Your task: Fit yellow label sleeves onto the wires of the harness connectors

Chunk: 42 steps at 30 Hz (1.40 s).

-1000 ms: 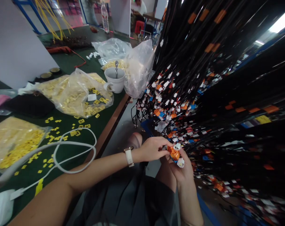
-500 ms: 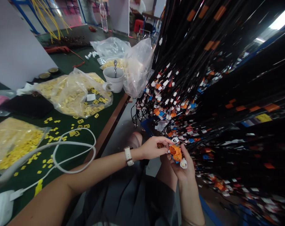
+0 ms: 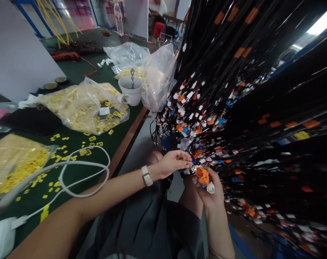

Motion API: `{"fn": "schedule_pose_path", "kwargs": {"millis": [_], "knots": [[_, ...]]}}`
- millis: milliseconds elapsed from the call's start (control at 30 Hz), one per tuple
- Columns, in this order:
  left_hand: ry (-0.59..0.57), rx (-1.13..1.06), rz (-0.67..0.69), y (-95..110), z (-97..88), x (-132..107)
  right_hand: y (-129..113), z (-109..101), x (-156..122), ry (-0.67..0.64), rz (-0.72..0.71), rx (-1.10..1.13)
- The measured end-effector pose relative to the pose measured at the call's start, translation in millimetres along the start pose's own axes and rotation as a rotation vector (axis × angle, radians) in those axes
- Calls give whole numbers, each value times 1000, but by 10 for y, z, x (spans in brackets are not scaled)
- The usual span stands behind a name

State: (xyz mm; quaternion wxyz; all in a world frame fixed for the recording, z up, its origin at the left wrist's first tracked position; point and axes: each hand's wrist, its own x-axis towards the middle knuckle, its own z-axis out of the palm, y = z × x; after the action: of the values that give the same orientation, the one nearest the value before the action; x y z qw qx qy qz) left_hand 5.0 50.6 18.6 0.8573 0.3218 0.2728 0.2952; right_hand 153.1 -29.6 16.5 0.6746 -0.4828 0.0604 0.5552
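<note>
My left hand (image 3: 172, 164), with a pale watch (image 3: 146, 175) on its wrist, has its fingers curled around a small yellow clip (image 3: 184, 161); part of the clip is hidden by the fingers. My right hand (image 3: 213, 190) is closed around a cluster of wire connectors, among them orange connectors (image 3: 202, 176) and a white connector (image 3: 210, 187). A short gap separates the two hands. Just beyond them hang dense bundles of black cables (image 3: 219, 82), with white, orange and blue connectors at their lower ends.
At left, a green table (image 3: 79, 169) bears clear bags of yellow clips (image 3: 23, 162) and scattered loose ones. A white cup (image 3: 131, 91) with a spoon stands near its brown edge, beside another plastic bag (image 3: 159, 79). A looped white cable (image 3: 109, 169) overhangs the table edge.
My left hand has drawn back left and slightly up from the connectors, the yellow clip in its fingers. My right hand stays nearly in place, still holding the cluster.
</note>
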Motion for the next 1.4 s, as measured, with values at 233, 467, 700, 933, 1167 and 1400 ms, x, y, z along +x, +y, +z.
{"fn": "schedule_pose_path", "kwargs": {"millis": [233,467,700,933,1167,1400], "knots": [[-29,-56,-70,-18,-25,3,5,-87,29,-66,-6,4],[-8,15,-133,-25,-58,32,-4,-92,-8,-8,-19,51],[-19,-12,-130,-39,-37,7,-7,-159,-21,-3,-34,92],[-33,-33,-114,-100,-53,3,1,-188,-25,-40,-40,88],[-82,-42,-124,-81,-29,-25,30,-124,-28,-41,-39,51],[-90,44,-105,-89,-34,-27,70,-57,-4,-70,-52,42]]}}
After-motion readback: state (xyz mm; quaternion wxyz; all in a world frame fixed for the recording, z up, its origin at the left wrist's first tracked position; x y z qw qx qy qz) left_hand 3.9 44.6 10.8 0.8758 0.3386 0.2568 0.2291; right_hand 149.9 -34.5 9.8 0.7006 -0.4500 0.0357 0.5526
